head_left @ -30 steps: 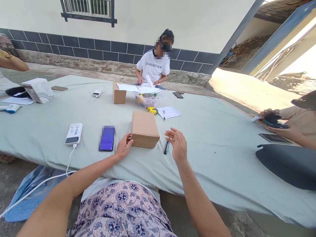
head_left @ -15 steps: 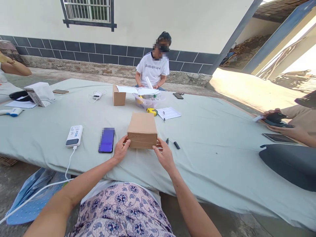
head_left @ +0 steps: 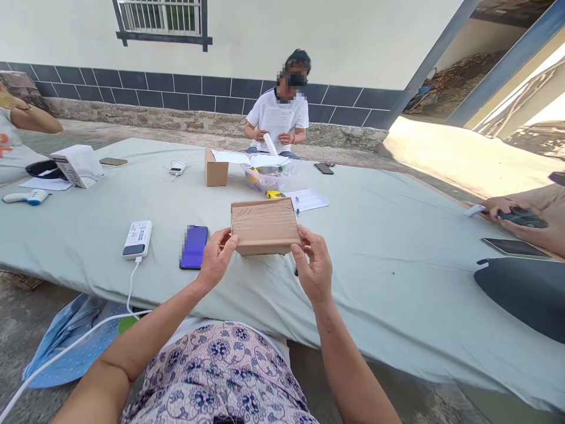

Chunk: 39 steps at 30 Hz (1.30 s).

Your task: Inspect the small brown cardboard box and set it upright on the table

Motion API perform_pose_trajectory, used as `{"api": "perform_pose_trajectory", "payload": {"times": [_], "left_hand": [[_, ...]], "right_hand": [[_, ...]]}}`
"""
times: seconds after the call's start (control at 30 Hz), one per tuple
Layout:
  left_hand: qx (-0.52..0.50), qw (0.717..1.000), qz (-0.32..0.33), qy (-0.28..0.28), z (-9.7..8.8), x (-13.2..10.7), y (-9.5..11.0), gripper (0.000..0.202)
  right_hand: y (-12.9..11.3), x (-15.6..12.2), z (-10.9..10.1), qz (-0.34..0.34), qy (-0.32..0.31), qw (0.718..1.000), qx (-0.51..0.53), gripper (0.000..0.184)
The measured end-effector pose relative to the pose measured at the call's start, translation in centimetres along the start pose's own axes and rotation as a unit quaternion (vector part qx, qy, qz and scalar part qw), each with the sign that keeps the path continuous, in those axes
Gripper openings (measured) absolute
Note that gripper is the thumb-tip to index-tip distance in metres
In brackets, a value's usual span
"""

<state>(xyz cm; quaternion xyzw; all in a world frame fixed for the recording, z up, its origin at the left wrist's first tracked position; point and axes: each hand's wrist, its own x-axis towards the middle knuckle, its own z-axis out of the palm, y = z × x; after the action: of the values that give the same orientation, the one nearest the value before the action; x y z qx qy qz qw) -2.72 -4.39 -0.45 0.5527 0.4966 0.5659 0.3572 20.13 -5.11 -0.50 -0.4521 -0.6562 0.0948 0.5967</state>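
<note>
A brown cardboard box point(head_left: 265, 224) is gripped between my two hands, tilted so that its scribbled side faces up towards me. My left hand point(head_left: 219, 250) clasps the left end, thumb near the front corner. On the right end, my right hand point(head_left: 314, 257) holds the opposite corner with thumb and fingers. The box appears raised over the cloth-covered table point(head_left: 375, 235). Left of my left hand lies a phone point(head_left: 194, 247) with a purple screen. Behind the box is a yellow tape measure point(head_left: 274, 194). A dark object by my right hand is mostly hidden.
A white power bank point(head_left: 137, 239) with a cable lies at left. Further back stand a plastic basket point(head_left: 260, 179), a smaller cardboard box point(head_left: 216, 174) and a sheet of paper point(head_left: 311, 198). Across the table a person point(head_left: 282, 118) holds paper. A black cap point(head_left: 525, 294) rests at right.
The box has been lifted and tipped between my hands, its front side turning upwards. Both hands rose with it. The person opposite has raised a sheet of paper.
</note>
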Motion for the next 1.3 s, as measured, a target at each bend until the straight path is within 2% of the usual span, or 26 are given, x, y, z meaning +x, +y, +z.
{"api": "perform_pose_trajectory", "payload": {"times": [0.27, 0.43, 0.63, 0.9, 1.13, 1.3], "left_hand": [[-0.002, 1.0, -0.013, 0.003, 1.4, 1.3, 0.4, 0.034], [-0.019, 0.998, -0.043, -0.029, 1.8, 1.2, 0.9, 0.032], [-0.028, 0.998, -0.056, -0.03, 1.8, 1.2, 1.0, 0.053], [-0.002, 0.998, -0.006, -0.062, 1.1, 1.0, 0.0, 0.064], [-0.027, 0.999, -0.021, -0.035, 0.1, 1.3, -0.2, 0.074], [-0.058, 0.997, -0.052, -0.001, -1.3, 1.9, -0.6, 0.078]], "right_hand": [[0.7, 1.4, 0.7, 0.081, 0.02, 0.996, 0.016, 0.044], [1.1, 1.5, 1.1, 0.098, 0.044, 0.994, 0.009, 0.047], [1.1, 0.9, 1.6, 0.091, 0.065, 0.994, -0.02, 0.049], [1.0, 0.8, 1.6, 0.077, 0.062, 0.995, -0.012, 0.045], [0.0, 0.9, 1.7, 0.02, 0.0, 0.999, -0.031, 0.047], [2.4, 1.0, 2.8, 0.014, -0.087, 0.996, -0.026, 0.047]]}}
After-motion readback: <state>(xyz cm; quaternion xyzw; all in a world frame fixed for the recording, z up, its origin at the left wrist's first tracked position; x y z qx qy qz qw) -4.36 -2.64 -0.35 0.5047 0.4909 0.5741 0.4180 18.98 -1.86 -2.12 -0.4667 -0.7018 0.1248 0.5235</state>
